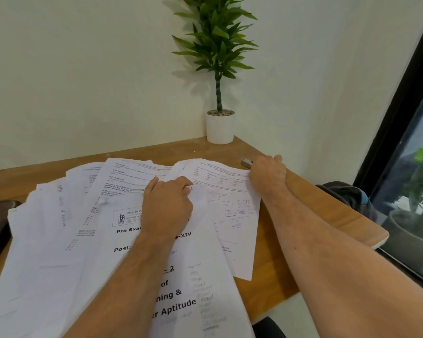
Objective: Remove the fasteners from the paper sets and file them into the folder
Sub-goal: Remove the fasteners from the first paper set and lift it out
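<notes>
White printed papers point(132, 191) lie fanned loose across the wooden desk point(291, 240), several sheets overlapping. Left hand point(166, 206) rests on the middle sheets, fingers curled down against the paper, seemingly pinching a sheet edge. Right hand point(266, 174) reaches to the far corner of the right sheet, fingers bent at a small metal tool point(246, 163); grasp cannot be confirmed. No fastener or folder identifiable. Judgement: filing not begun.
</notes>
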